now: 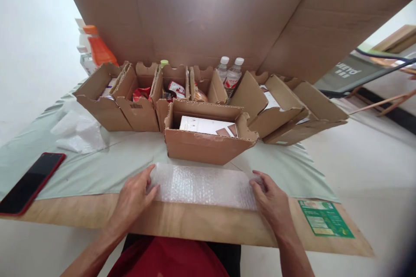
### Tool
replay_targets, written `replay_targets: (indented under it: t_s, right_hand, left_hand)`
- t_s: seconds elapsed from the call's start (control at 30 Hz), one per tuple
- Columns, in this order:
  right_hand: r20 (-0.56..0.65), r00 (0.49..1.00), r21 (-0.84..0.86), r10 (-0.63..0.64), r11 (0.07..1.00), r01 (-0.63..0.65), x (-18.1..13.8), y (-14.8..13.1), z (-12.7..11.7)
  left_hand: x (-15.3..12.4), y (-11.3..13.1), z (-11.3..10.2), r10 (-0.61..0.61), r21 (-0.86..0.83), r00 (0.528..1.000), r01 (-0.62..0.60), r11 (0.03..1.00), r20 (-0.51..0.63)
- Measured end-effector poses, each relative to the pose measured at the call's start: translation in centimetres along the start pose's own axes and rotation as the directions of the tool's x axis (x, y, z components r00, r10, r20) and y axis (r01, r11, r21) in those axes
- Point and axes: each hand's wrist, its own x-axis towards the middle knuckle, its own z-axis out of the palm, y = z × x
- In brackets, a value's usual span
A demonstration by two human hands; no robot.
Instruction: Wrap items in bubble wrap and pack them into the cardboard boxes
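A folded strip of clear bubble wrap (204, 185) lies lengthwise near the table's front edge. My left hand (136, 192) is at its left end, thumb over the edge and index finger at the far corner, gripping it loosely. At the opposite end, my right hand (271, 199) has the wrap between thumb and curled fingers. Just beyond the strip stands an open cardboard bin (208, 146) with a white box (206, 125) in it.
Behind stand several cardboard bins (139, 114) with packets, two clear bottles (232, 78) and a tall cardboard panel (195, 17). At left are an orange bottle (100, 47), crumpled bubble wrap (79, 132) and a phone (30, 184). A green card (326, 218) lies right.
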Motion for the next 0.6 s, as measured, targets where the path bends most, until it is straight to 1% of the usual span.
replay_targets:
  t_s: [0.07, 0.13, 0.2, 0.3, 0.37, 0.4, 0.47, 0.53, 0.6]
  right_hand:
    - [-0.035, 0.996, -0.034, -0.079, 0.996, 0.078, 0.6, -0.5, 0.6]
    - [-0.036, 0.991, -0.01, -0.13, 0.991, 0.13, 1.2, -1.6, 1.0]
    - [0.01, 0.988, 0.067, -0.154, 0.986, 0.153, 2.0, -3.2, 1.1]
    - [0.117, 0.977, 0.192, -0.18, 0.969, 0.155, 3.5, -5.8, 1.2]
    - [0.172, 0.967, 0.245, -0.187, 0.959, 0.142, 4.4, -7.3, 1.6]
    - [0.18, 0.965, 0.261, -0.188, 0.955, 0.137, 4.8, -8.0, 1.9]
    - [0.16, 0.968, 0.289, -0.192, 0.947, 0.14, 5.2, -9.1, 2.9]
    - [0.137, 0.969, 0.312, -0.204, 0.937, 0.154, 5.3, -10.1, 4.2]
    - [0.14, 0.966, 0.33, -0.216, 0.93, 0.161, 5.3, -11.1, 5.4]
  left_hand:
    - [0.3, -0.5, -0.6, -0.027, -0.019, 0.999, 0.026, 0.999, -0.027]
    - [1.4, -0.4, -0.8, -0.041, -0.082, 0.997, 0.036, 0.996, -0.06]
    - [3.2, 0.5, -0.7, -0.034, -0.18, 0.995, 0.017, 0.984, -0.096]
    - [6.1, 2.6, 0.3, -0.025, -0.334, 0.987, -0.03, 0.942, -0.16]
    - [7.2, 4.1, 1.1, -0.025, -0.421, 0.99, -0.036, 0.906, -0.138]
    - [7.4, 4.6, 1.5, -0.033, -0.452, 0.993, -0.023, 0.892, -0.115]
    - [7.1, 5.2, 2.0, -0.074, -0.484, 0.993, 0.02, 0.875, -0.091]
    - [6.6, 5.0, 2.1, -0.148, -0.49, 0.982, 0.074, 0.868, -0.115]
    - [6.5, 4.3, 1.8, -0.21, -0.484, 0.968, 0.12, 0.867, -0.135]
